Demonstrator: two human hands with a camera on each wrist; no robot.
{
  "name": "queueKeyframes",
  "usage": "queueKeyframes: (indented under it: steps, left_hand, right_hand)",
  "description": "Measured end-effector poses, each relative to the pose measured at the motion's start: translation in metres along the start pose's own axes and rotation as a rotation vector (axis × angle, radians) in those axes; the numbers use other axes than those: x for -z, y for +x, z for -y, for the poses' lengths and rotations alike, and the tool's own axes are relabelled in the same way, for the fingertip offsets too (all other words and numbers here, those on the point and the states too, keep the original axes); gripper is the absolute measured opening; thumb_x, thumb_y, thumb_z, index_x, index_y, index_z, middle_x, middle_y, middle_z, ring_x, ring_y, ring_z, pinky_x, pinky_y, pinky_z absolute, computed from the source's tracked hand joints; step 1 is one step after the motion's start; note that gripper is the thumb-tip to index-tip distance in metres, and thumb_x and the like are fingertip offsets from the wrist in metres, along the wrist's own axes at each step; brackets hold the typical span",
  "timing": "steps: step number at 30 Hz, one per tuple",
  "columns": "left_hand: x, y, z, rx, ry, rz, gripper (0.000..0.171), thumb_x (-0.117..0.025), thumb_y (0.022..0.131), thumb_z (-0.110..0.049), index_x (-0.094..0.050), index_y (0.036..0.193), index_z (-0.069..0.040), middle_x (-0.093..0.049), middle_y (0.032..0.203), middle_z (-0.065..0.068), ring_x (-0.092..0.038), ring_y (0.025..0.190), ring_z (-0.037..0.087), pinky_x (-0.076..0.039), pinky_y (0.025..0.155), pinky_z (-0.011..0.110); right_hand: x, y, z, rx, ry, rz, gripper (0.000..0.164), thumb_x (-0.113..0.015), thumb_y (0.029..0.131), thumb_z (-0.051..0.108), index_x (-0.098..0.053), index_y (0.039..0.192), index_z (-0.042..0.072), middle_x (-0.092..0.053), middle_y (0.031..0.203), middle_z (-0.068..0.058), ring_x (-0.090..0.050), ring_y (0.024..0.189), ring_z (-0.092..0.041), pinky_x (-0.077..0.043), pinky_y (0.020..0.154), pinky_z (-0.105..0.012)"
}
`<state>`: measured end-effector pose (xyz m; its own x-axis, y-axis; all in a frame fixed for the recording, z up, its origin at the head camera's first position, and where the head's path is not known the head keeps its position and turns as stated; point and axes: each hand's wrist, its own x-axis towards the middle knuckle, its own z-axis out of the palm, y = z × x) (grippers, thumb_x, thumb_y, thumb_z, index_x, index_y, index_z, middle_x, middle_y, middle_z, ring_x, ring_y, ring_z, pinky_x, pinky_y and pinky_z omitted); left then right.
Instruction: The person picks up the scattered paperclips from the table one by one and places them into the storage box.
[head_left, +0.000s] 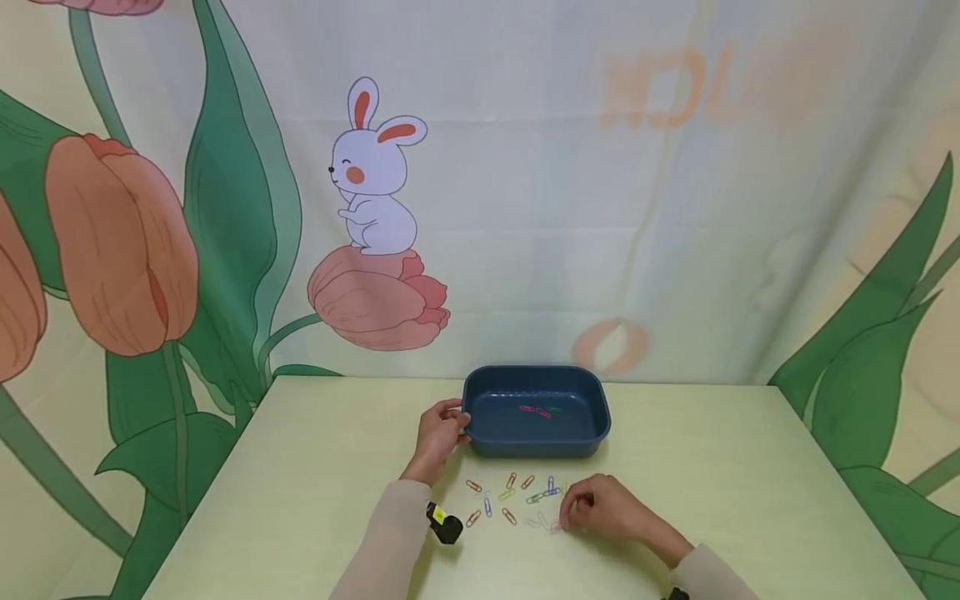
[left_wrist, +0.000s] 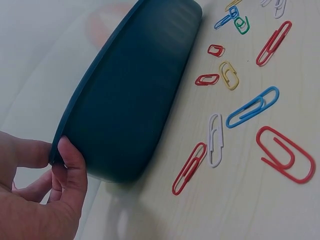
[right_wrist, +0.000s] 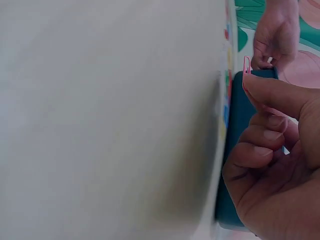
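My left hand (head_left: 437, 437) pinches the left rim of a dark blue plastic bin (head_left: 534, 448); the left wrist view shows thumb and fingers on its edge. Inside the bin lie two pink paper clips (head_left: 528, 408) and a green paper clip (head_left: 553, 409). Between the thumb and forefinger of my right hand (head_left: 603, 507) is a pink paper clip (right_wrist: 246, 65), its looped end sticking up past the fingertips. That hand is low over the table, beside a few pale clips (head_left: 543, 521) in front of the bin.
Several paper clips in red, blue, white, yellow and green lie scattered before the bin, among them a red clip (left_wrist: 286, 155) and a blue clip (left_wrist: 252, 107). The light table (head_left: 337, 433) ends at a printed curtain (head_left: 510, 250) right behind the bin.
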<state>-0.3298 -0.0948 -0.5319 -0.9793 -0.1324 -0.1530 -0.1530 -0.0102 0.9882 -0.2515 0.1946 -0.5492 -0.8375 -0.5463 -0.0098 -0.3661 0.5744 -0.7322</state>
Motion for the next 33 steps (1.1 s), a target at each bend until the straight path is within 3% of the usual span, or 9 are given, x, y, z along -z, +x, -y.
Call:
queueKeyframes:
  steps: [4,11,21,29,33]
  left_hand:
    - [0.001,-0.002,0.002,0.004,0.001,-0.005,0.036,-0.058,0.095,-0.006,-0.056,0.13,0.002,-0.052,0.093,0.006,-0.057,0.07,0.016,-0.058,0.072,0.034]
    - [-0.001,-0.002,0.0,0.012,0.012,-0.013,0.035,-0.058,0.096,-0.005,-0.056,0.13,0.001,-0.051,0.094,0.007,-0.056,0.069,0.016,-0.056,0.067,0.027]
    - [-0.001,-0.001,0.0,0.005,0.01,-0.008,0.035,-0.059,0.095,-0.005,-0.057,0.13,0.001,-0.05,0.092,0.006,-0.055,0.068,0.016,-0.057,0.069,0.032]
    - [-0.001,-0.001,-0.001,0.005,0.014,-0.012,0.035,-0.058,0.095,-0.005,-0.057,0.13,0.001,-0.052,0.095,0.007,-0.056,0.068,0.016,-0.058,0.069,0.031]
    - [0.0,-0.001,0.0,0.012,0.014,-0.013,0.035,-0.058,0.095,-0.005,-0.057,0.13,0.001,-0.051,0.095,0.007,-0.056,0.068,0.015,-0.058,0.072,0.033]
  right_hand:
    - [0.006,-0.001,0.01,-0.042,0.039,-0.014,0.012,-0.072,0.085,0.01,-0.075,0.081,0.021,-0.05,0.059,0.008,-0.04,0.054,0.0,-0.035,0.051,-0.016]
    - [0.023,0.004,0.018,-0.019,0.053,-0.054,0.004,-0.074,0.087,0.015,-0.075,0.083,0.017,-0.039,0.058,0.008,-0.034,0.053,-0.001,-0.032,0.051,-0.017]
    - [0.051,0.012,0.039,-0.057,0.114,-0.11,0.007,-0.068,0.091,0.012,-0.075,0.09,0.015,-0.048,0.065,0.006,-0.038,0.057,-0.006,-0.035,0.055,-0.021]
    - [0.071,0.021,0.05,-0.089,0.151,-0.153,0.005,-0.071,0.09,0.019,-0.075,0.09,0.015,-0.04,0.061,0.003,-0.035,0.055,-0.01,-0.033,0.054,-0.024]
    - [0.077,0.029,0.052,-0.14,0.203,-0.163,0.01,-0.073,0.089,0.025,-0.075,0.092,0.015,-0.042,0.059,0.002,-0.047,0.058,-0.008,-0.031,0.052,-0.025]
